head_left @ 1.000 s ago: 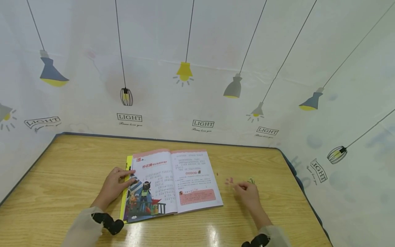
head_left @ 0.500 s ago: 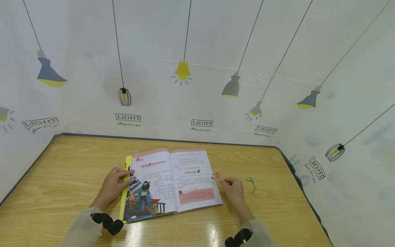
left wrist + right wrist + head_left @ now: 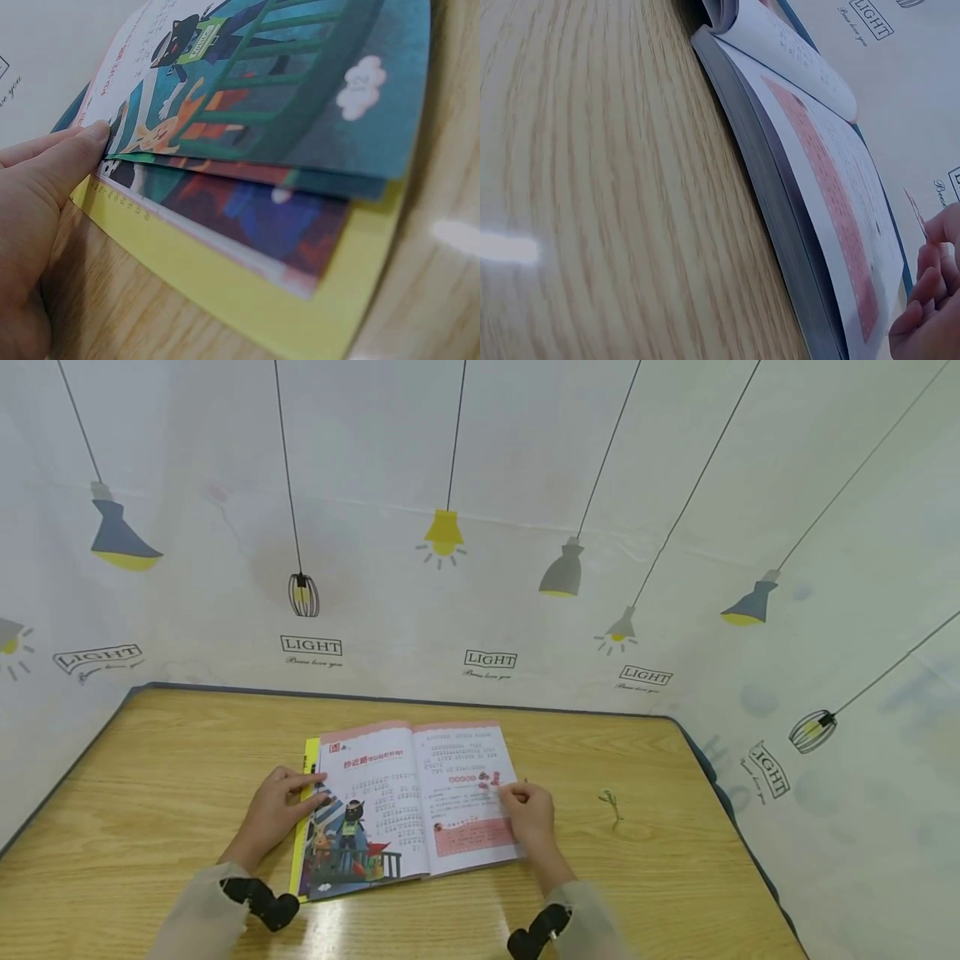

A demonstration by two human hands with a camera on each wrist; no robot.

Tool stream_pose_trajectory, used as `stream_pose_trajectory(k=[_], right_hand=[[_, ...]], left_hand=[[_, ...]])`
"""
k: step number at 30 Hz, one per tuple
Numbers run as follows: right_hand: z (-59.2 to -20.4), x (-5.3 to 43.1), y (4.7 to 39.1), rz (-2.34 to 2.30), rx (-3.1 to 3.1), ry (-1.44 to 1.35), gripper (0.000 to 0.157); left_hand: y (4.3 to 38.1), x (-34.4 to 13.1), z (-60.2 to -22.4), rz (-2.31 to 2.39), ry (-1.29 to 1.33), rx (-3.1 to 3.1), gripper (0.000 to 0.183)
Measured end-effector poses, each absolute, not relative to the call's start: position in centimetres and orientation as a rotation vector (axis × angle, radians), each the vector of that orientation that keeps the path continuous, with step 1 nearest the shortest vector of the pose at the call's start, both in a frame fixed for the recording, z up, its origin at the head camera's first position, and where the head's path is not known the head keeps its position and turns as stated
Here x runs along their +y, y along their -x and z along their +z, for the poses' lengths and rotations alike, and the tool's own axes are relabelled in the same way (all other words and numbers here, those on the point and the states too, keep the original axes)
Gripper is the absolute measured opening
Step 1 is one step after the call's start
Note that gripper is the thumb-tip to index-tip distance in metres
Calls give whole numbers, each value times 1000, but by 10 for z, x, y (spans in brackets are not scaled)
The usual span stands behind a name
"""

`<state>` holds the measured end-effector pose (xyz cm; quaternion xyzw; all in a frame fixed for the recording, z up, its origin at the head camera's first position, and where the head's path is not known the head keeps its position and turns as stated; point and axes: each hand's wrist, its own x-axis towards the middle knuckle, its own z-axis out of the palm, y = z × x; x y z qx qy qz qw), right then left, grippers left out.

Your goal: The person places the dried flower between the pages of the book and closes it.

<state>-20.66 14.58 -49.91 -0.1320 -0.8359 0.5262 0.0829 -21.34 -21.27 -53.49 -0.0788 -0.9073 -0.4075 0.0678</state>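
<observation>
I have the right hand (image 3: 529, 814) pinching the pink sprig (image 3: 493, 780) over the open book (image 3: 382, 793) beneath, which could spring closed and crush it if the left hand (image 3: 276, 810), fingers extended there, slips.

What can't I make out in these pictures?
Head: small print in the open book, too small to read.
Head: what the pink piece is, too small to tell.
Head: part of the right page, behind the right hand.
Left wrist: part of the left hand, cut off by the left edge.
</observation>
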Motion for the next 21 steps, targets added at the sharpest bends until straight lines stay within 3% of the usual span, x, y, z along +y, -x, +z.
stream_pose_trajectory(k=[21], right_hand=[[-524,107,211,1282,-2456,500,7]], left_hand=[[212,-211,-532,-1230,230,-2734,42]])
